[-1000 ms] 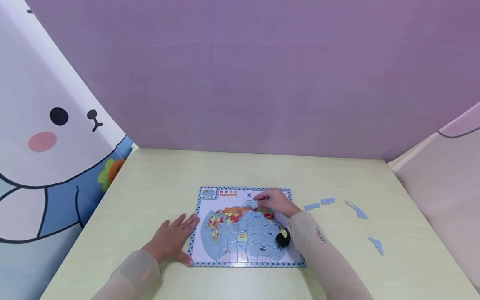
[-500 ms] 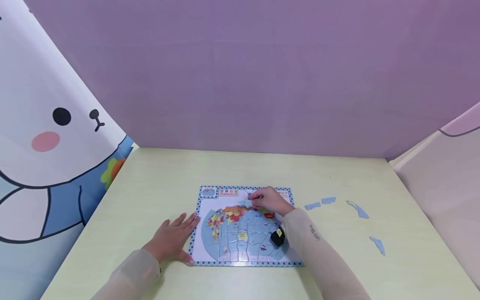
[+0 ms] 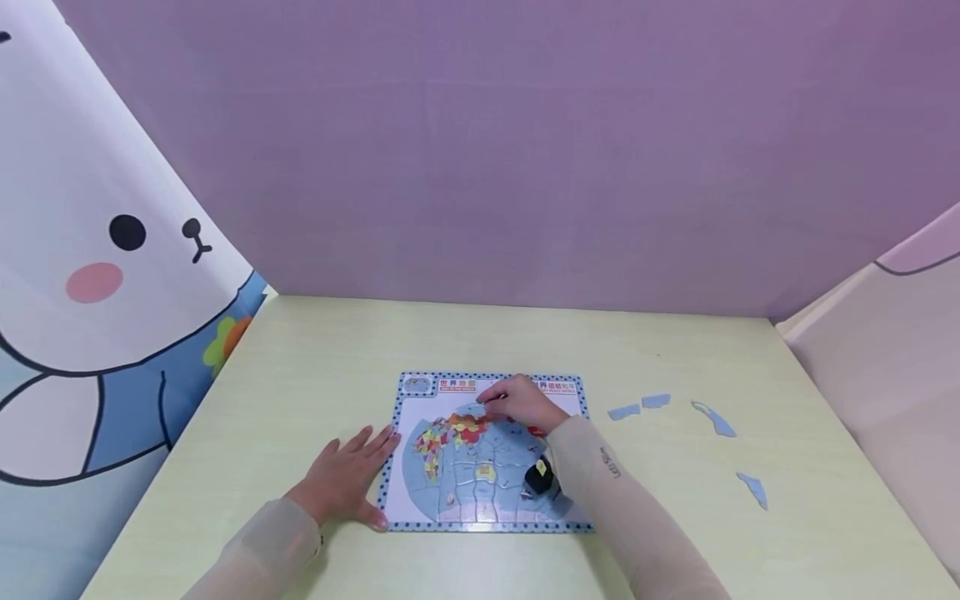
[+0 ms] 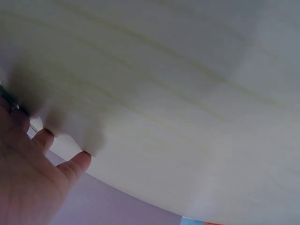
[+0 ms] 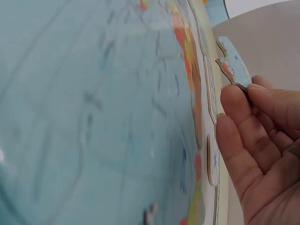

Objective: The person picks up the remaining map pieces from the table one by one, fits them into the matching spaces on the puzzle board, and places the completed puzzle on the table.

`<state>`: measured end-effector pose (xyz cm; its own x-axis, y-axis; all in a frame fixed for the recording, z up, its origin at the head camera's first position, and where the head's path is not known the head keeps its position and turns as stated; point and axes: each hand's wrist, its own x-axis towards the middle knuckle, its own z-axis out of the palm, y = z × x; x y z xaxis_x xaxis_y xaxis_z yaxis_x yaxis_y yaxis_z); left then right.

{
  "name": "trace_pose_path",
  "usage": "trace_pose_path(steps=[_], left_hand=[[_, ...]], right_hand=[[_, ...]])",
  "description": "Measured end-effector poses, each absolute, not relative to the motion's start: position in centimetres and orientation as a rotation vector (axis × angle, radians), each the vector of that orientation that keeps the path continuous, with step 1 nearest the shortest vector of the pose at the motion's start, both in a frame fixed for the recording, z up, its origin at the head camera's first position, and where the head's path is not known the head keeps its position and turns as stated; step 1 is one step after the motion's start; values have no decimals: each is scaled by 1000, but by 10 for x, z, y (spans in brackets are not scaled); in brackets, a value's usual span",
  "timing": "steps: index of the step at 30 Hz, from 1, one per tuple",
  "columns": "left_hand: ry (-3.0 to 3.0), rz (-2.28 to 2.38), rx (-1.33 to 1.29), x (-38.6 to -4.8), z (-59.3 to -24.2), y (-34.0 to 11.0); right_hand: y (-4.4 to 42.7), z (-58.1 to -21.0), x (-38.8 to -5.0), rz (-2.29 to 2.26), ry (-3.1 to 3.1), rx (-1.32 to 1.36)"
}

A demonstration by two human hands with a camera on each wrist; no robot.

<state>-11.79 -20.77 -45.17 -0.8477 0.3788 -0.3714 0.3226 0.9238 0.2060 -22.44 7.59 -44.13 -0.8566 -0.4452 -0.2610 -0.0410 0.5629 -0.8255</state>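
A world map jigsaw puzzle point(image 3: 486, 473) with a dotted blue border lies on the table, most of its map filled with pieces. My right hand point(image 3: 522, 402) is over the map's upper edge, pinching a light blue puzzle piece point(image 5: 238, 70) between thumb and fingertip. In the right wrist view that piece stands tilted, clear of the board, with a bit of red and yellow print on it. Spread flat, my left hand point(image 3: 347, 477) touches the board's left border with its fingertips and thumb. The left wrist view shows some of its fingers point(image 4: 77, 164).
Right of the board lie loose puzzle pieces: two small blue ones side by side point(image 3: 640, 407), a longer one with a pale tip point(image 3: 714, 419), and a narrow one point(image 3: 753, 491). A purple panel point(image 3: 525, 167) rises behind the table point(image 3: 337, 342).
My right hand has moved left along the map's top edge, carrying the puzzle piece with it. The left hand and the board have stayed in place.
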Motion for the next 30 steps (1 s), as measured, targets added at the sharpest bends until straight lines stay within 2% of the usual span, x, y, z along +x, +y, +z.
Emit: trace_pose_path(steps=[30], left_hand=[[2673, 189, 499, -115, -447, -207]], right_hand=[[25, -441, -220, -1111, 2400, -527]])
